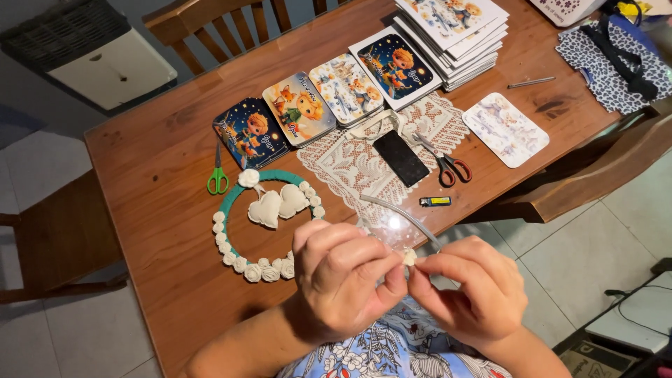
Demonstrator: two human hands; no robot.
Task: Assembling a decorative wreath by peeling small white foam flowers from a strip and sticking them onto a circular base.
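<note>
My left hand (344, 276) and my right hand (470, 290) meet over the table's near edge, pinching a small cream flower (409, 257) between their fingertips. A thin grey stick (402, 215) rises from my right hand's fingers toward the lace. Just left of my hands lies a teal ring wreath (241, 199) edged with cream roses, with two cream fabric hearts (278, 204) inside it.
On the wooden table (154, 161) lie green scissors (218, 175), red-handled scissors (448, 164), a black phone (400, 157) on a lace doily (350, 168), a yellow lighter (435, 201), illustrated tins (301, 108) and stacked cards (455, 31). Chairs stand around.
</note>
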